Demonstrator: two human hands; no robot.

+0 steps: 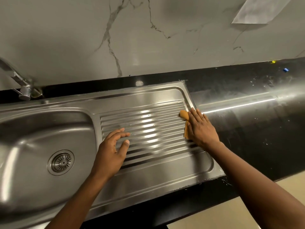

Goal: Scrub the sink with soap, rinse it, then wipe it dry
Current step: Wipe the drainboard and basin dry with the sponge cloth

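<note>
Forearms reach in from the bottom edge, both bare. On my feed the left hand [110,151] sits over the near-left part of the drainboard [145,123], fingers loosely curled, thumb apart, holding nothing; I cannot tell whether it touches the ribs. Right hand [200,128] lies flat, fingers straight and together, pressing an orange cloth [184,115] onto the right end of the ribs, at the sink [156,172] edge. Cloth mostly hidden under the palm; one folded corner pokes out past the fingertips, a strip shows along the thumb side. Steel sink set in a black table [247,129]. Basin [33,129] on the left, round drain [61,162] in its floor. Tap [19,80] at far left behind the basin, angled. Table right of the sink shows pale specks and smears. Two small bits far right near the wall [66,38]: one blue [286,69], one yellow [273,62]. Wall is veined marble. Pale paper [257,10] on it, top right.
</note>
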